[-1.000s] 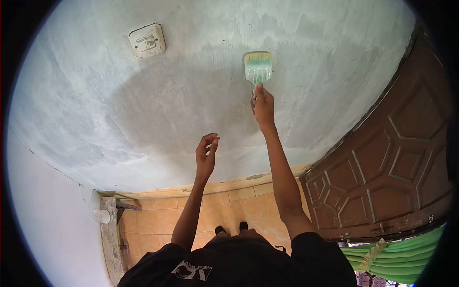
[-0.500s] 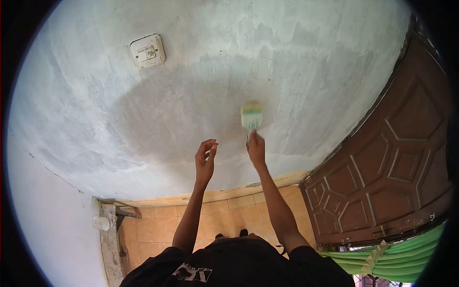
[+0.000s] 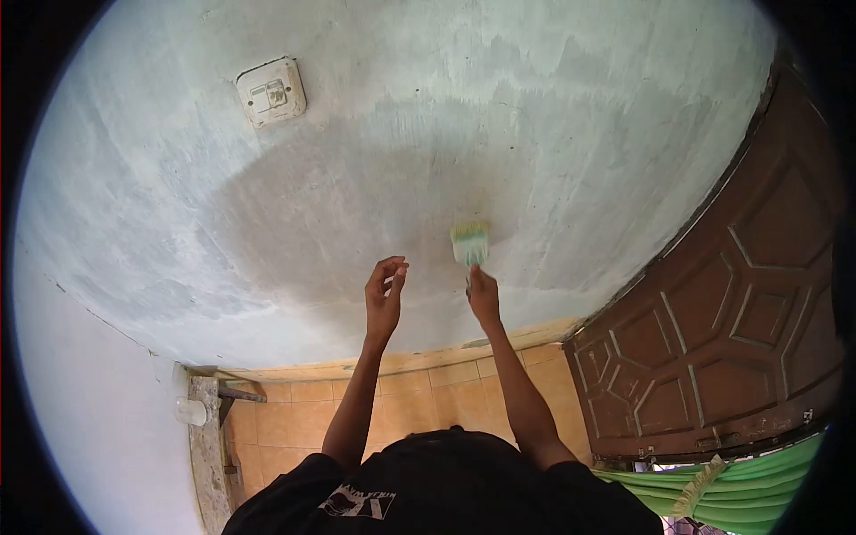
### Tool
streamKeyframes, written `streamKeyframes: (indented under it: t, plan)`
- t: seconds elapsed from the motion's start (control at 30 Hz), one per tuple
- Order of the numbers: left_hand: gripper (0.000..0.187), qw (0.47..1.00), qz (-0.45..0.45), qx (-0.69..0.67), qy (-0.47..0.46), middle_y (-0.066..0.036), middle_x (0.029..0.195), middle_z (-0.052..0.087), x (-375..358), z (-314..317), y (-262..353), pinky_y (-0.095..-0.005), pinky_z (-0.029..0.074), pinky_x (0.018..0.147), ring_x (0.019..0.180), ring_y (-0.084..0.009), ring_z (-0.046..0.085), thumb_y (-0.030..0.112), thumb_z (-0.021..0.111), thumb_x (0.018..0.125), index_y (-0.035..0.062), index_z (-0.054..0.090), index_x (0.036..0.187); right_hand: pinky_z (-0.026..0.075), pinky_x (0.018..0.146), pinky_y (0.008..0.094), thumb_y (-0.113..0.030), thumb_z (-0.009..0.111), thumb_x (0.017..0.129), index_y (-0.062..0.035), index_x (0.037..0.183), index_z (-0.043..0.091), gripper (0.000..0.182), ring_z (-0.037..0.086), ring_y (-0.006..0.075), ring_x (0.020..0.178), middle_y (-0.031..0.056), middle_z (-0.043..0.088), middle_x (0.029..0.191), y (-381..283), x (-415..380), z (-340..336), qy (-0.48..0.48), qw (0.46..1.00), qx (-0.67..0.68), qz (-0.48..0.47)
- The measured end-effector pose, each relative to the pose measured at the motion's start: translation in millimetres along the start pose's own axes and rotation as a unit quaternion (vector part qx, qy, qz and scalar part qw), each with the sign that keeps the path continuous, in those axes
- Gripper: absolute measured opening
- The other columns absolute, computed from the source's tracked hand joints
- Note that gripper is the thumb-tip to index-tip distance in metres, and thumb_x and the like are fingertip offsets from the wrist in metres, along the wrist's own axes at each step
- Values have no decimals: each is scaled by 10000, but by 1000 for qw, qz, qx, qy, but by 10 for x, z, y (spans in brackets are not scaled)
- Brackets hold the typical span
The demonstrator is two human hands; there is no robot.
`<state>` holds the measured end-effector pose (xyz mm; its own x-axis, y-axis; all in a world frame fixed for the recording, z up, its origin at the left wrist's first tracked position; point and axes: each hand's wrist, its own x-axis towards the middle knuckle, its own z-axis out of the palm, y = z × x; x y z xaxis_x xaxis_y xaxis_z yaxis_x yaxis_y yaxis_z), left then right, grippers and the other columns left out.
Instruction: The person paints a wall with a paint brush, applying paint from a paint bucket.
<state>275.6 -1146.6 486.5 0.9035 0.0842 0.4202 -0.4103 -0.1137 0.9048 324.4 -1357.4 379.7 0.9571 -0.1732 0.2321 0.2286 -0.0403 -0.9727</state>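
My right hand [image 3: 483, 296] grips the handle of a wide paintbrush [image 3: 470, 244], its yellowish bristles pointing up against the wall [image 3: 383, 196]. White and green show on the brush below the bristles. Beside it, to the left, my left hand [image 3: 384, 296] is raised in front of the wall with bent fingers apart and nothing in them. A darker grey, damp-looking patch [image 3: 303, 205] spreads over the pale bluish wall around and to the left of the brush.
A white wall switch [image 3: 271, 92] sits at the upper left. On the right stands a brown panelled door [image 3: 713, 312], with a green curtain [image 3: 758, 486] below it. A worn wooden bench [image 3: 207, 455] with a small pale container [image 3: 191, 411] is at lower left, over orange floor tiles [image 3: 303, 419].
My right hand and the paintbrush have moved down along the wall. My left hand stays almost in the same place, and the view has shifted slightly.
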Motion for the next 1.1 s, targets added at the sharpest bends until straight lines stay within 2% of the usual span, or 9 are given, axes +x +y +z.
streamKeyframes:
  t: [0.07, 0.23, 0.37, 0.57, 0.7, 0.87, 0.93, 1.0, 1.1]
  plan:
    - [259, 1000, 2, 14, 8, -61, 1021, 639, 30, 0, -62, -331, 470, 830, 985, -162, 593, 248, 550, 961, 54, 584, 1128, 287, 404, 239, -484, 392, 992, -103, 658, 416, 507, 358, 58, 423, -40, 355, 509, -122, -87, 35, 19, 998, 48, 25]
    - [249, 1000, 8, -4, 5, -68, 1019, 640, 93, 33, -193, -324, 471, 827, 984, -162, 597, 226, 542, 965, 38, 586, 1121, 268, 406, 227, -408, 383, 1015, -114, 679, 396, 446, 340, 41, 439, -55, 335, 547, -1114, 572, 134, 12, 991, -37, -129]
    - [246, 1000, -2, -8, 19, -73, 1024, 641, 117, 63, -212, -325, 471, 831, 987, -163, 597, 217, 535, 968, 34, 587, 1124, 303, 457, 256, -390, 390, 1014, -89, 679, 414, 451, 356, 68, 479, -35, 360, 554, -1143, 677, 167, -15, 997, 30, -69]
    - [234, 1000, -17, -14, 17, -71, 1045, 637, 105, 60, -301, -319, 466, 846, 1000, -166, 594, 215, 534, 967, 45, 590, 1119, 279, 396, 226, -399, 378, 1017, -117, 672, 372, 446, 322, 48, 419, -54, 323, 530, -7, 27, 93, -14, 1000, 8, -17]
    - [225, 1000, 2, 5, 15, -67, 1074, 627, 190, 57, -203, -323, 465, 844, 1009, -166, 585, 214, 539, 963, 59, 586, 1120, 282, 421, 234, -394, 391, 1015, -112, 677, 381, 440, 327, 50, 448, -50, 330, 541, -579, 113, 115, 4, 996, 90, -11]
    - [305, 992, 83, 74, 52, -125, 1262, 501, 304, 210, 29, -366, 448, 855, 1129, -238, 507, 120, 619, 886, 84, 548, 1180, 294, 473, 255, -377, 399, 1015, -94, 696, 407, 427, 362, 65, 516, -36, 365, 589, -1241, 693, 158, -7, 994, 107, -27]
    - [449, 980, 135, 139, 54, -165, 1371, 379, 301, 214, 18, -421, 418, 902, 1227, -318, 409, 81, 682, 814, 106, 522, 1232, 271, 430, 238, -387, 396, 1016, -105, 683, 383, 436, 329, 46, 471, -56, 331, 554, -921, 652, 210, 23, 995, 68, -70]
    - [476, 960, 168, 216, 64, -166, 1383, 364, 254, 220, -44, -446, 402, 925, 1238, -332, 391, 93, 695, 806, 113, 515, 1246, 253, 412, 232, -388, 392, 1017, -114, 675, 369, 439, 309, 32, 456, -66, 309, 540, -284, 550, 199, 39, 990, 3, -135]
    - [518, 948, 170, 264, 58, -164, 1402, 336, 170, 181, -200, -479, 370, 963, 1260, -351, 360, 113, 714, 793, 128, 505, 1266, 262, 428, 233, -346, 403, 1017, -103, 671, 378, 424, 313, 42, 472, -61, 310, 561, 246, 81, 177, 12, 998, 50, -26]
